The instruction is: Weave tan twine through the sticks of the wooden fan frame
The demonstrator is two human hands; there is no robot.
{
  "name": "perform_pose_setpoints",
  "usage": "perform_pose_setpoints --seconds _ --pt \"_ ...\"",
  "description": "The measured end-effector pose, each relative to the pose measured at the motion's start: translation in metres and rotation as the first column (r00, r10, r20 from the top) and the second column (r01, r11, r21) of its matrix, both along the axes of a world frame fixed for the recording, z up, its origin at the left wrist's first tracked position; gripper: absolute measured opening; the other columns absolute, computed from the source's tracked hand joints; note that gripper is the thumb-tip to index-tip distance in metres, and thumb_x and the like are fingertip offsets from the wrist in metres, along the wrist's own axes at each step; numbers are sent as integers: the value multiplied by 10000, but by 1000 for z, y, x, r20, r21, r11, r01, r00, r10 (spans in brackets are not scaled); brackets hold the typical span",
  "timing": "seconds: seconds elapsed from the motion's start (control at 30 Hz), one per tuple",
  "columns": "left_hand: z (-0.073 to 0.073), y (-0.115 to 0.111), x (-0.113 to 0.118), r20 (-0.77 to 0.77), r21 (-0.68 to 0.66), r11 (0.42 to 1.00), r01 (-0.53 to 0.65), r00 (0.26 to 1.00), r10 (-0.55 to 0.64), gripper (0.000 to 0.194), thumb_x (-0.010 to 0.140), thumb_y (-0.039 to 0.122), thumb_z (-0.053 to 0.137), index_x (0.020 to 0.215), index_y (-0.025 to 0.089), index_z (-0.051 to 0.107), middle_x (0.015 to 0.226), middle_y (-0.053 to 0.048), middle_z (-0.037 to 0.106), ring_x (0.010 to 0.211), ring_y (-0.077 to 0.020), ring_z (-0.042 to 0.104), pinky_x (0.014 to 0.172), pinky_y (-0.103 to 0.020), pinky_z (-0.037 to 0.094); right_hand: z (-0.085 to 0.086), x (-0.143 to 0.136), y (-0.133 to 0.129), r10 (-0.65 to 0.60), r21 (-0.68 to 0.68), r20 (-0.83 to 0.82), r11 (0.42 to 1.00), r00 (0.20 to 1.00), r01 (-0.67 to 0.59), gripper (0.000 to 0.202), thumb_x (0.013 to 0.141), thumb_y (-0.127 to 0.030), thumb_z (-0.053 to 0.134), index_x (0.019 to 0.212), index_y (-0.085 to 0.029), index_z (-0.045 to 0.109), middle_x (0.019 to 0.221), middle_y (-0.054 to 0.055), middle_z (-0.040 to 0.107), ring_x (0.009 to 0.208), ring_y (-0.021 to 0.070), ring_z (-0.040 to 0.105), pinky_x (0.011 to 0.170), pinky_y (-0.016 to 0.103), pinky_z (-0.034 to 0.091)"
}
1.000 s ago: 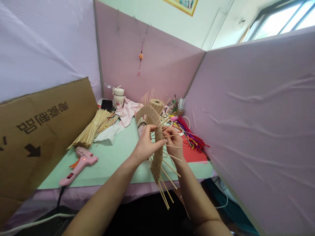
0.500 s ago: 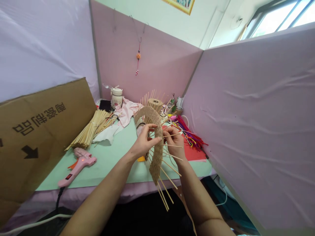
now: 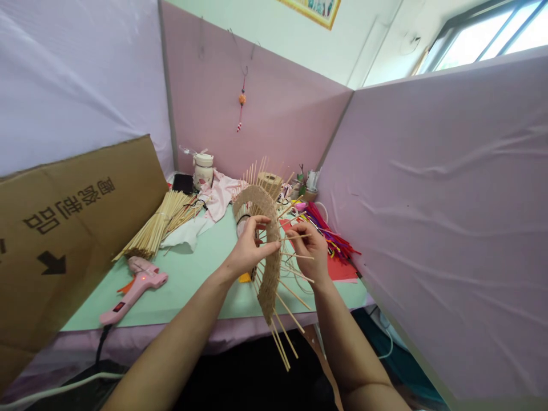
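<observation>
A curved, woven tan band stands on edge above the table, with thin wooden sticks poking out along its sides. My left hand is closed on the band's near part, thumb on one face and fingers over its edge. To the right, my right hand has thumb and forefinger pinched together beside one stick, a little apart from the band. Whether the pinch holds that stick or a strand of cord is too small to tell. Loose thin cord hangs below the right hand.
A pink glue gun lies at left, before a bundle of sticks and a cardboard sheet. Behind stand a white bottle and a cord spool. Coloured pipe cleaners and red paper lie at right.
My right hand has moved slightly right, away from the band, with its fingers still pinched. The band's lower end has swung slightly left. My left hand keeps its grip.
</observation>
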State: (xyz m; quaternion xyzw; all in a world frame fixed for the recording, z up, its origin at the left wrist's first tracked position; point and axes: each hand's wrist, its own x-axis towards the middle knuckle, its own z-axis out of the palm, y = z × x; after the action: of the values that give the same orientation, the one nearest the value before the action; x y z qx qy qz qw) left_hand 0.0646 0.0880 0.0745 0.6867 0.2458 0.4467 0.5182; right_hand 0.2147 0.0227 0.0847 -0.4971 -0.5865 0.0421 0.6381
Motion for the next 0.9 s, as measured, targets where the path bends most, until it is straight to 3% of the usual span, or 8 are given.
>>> perform_pose_setpoints --seconds 0.37,0.57,0.7,0.8,0.9 --pt "-1 0 -1 -2 9 1000 -9 1000 9 515 707 320 723 1150 233 476 1268 -83 492 1203 -238 466 817 -313 469 -1 1 1 -17 -7 53 1000 998 17 135 869 -301 637 775 -203 631 683 -36 576 596 116 481 577 251 367" --pt "-3 2 0 12 -1 1000 -19 1000 19 498 704 314 712 1128 229 466 1256 -73 486 1169 -219 462 813 -302 445 -3 4 -7 -194 191 150 968 969 164 98 849 -251 674 769 -206 642 674 -23 568 602 126 486 600 268 394" --pt "-2 2 1 6 3 1000 -25 1000 25 500 692 293 709 1123 232 462 1228 -64 490 1146 -210 466 806 -296 434 2 9 -18 -305 383 306 906 902 177 111 840 -187 693 773 -210 607 668 -14 588 592 127 497 569 263 406" --pt "-2 2 1 -1 6 1000 -30 1000 30 499 682 284 713 1112 233 464 1212 -61 492 1142 -212 465 799 -294 433 16 13 -26 -356 498 449 861 820 101 163 800 -163 745 823 -213 591 660 -12 592 583 124 515 527 248 411" --pt "-3 3 0 5 7 999 -34 999 34 499 681 274 715 1108 233 460 1207 -62 491 1143 -215 460 797 -294 434 36 17 -36 -360 516 590 857 723 6 167 814 -169 735 896 -211 595 694 10 611 614 133 536 542 254 441"
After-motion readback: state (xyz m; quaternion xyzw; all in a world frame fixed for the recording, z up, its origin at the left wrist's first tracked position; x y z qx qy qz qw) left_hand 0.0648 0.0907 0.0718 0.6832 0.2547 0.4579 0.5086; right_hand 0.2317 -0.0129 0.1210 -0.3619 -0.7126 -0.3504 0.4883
